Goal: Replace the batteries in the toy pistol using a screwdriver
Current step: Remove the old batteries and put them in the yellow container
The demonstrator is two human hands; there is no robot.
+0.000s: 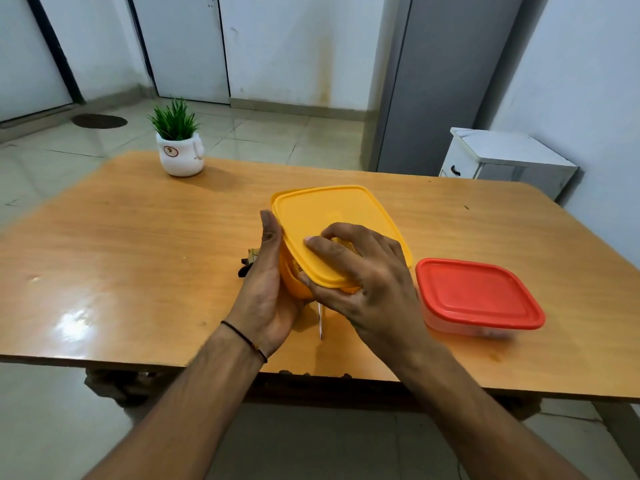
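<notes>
Toy pistol (pixel 250 261): one; only a small dark and brass-coloured part showed, lying on the tabletop (pixel 138 237) just left of the yellow box, behind the left hand.
Screwdriver (pixel 320 322): one; its thin metal shaft lay on the tabletop just below the yellow box, pointing toward the near edge; the handle was hidden.
Yellow box (pixel 294 282): one, tilted, held between both hands near the tabletop's middle; whether it touched the tabletop could not be told.
Yellow lid (pixel 332 220): one, sitting askew on the yellow box, its near edge raised.
Left hand (pixel 266 289): fingers straight, palm flat against the yellow box's left wall, supporting it.
Right hand (pixel 367 282): gripped the yellow lid's near edge, fingers curled over the top, thumb under the rim.
Wrist thread (pixel 244 337): one dark band on the left wrist.
Red-lidded box (pixel 478 296): one, closed, on the tabletop just right of the yellow box.
Potted plant (pixel 180 147): one, white pot, well beyond the yellow box to its left.
White cabinet (pixel 502 161): one, on the floor, far right of the yellow box.
</notes>
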